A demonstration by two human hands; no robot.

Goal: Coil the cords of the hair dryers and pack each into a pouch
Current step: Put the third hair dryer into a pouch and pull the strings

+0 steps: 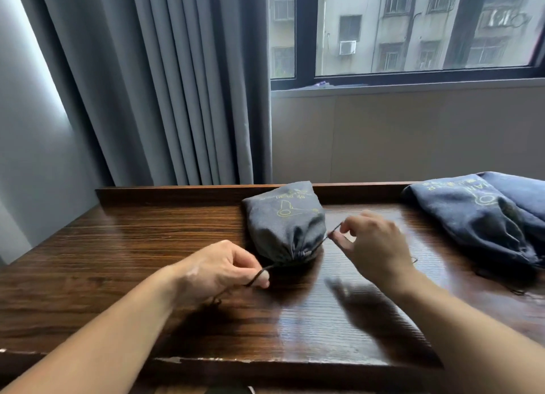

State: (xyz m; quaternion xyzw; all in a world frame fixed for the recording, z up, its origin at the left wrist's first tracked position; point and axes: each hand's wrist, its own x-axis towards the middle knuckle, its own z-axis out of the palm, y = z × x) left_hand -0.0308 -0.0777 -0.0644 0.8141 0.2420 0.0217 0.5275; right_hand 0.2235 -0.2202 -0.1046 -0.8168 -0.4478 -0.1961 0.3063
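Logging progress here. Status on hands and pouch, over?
Left hand and right hand each pinch a drawstring end. Grey pouch cinched shut on table. Other pouches far right, not in the way.

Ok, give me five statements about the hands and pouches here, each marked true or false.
1. The left hand pinches a drawstring of the grey pouch. True.
2. The grey pouch's mouth gapes wide open. False: it is gathered shut.
3. The right hand pinches the other drawstring. True.
4. The dark blue pouches lie left of the grey pouch. False: they lie to its right.
5. The grey pouch sits on the wooden table. True.
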